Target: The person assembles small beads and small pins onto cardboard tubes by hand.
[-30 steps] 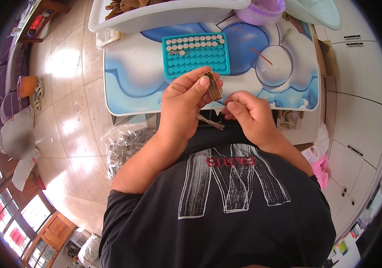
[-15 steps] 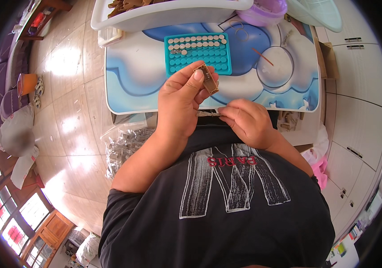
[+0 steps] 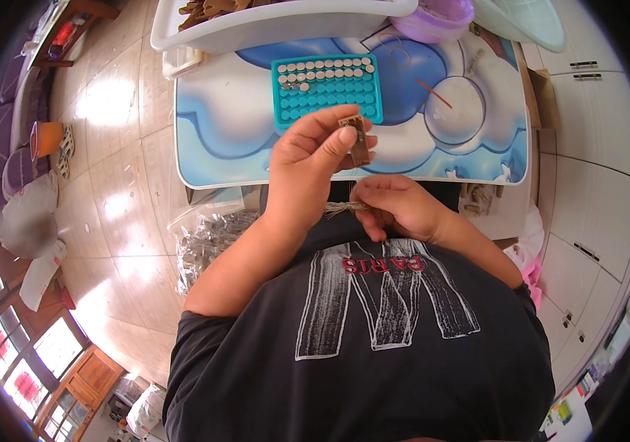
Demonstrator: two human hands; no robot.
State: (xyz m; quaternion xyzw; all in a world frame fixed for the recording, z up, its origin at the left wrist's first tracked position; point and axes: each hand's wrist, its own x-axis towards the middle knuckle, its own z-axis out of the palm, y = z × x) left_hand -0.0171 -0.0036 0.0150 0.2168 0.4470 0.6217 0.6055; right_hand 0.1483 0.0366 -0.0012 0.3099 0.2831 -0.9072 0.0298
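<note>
Pinched upright between thumb and fingers of my left hand (image 3: 301, 158) is a small brown rectangular piece (image 3: 360, 149) with lighter ends, raised over the table's front edge. Lower and to the right, my right hand (image 3: 403, 204) is closed at one end of a bundle of thin pale strands (image 3: 340, 208). The strands stretch leftward, passing close to my left wrist. Beyond my hands a teal tray (image 3: 279, 110) with round bumps lies on the table, with small pale discs (image 3: 319, 74) in its back rows. My curled fingers partly hide the brown piece.
On the cloud-patterned table (image 3: 219, 155) lie a thin reddish-brown stick (image 3: 433, 94) and a thin loop. A large white bin (image 3: 278, 28) of brown pieces and a purple basin (image 3: 440, 22) stand at the back. Clear bags of grey items (image 3: 212, 236) sit left of my body.
My left hand has shifted a little right, and the brown piece is turned more upright. My right hand has dropped slightly toward my body, its fingers curling lower, and the strands came down with it.
</note>
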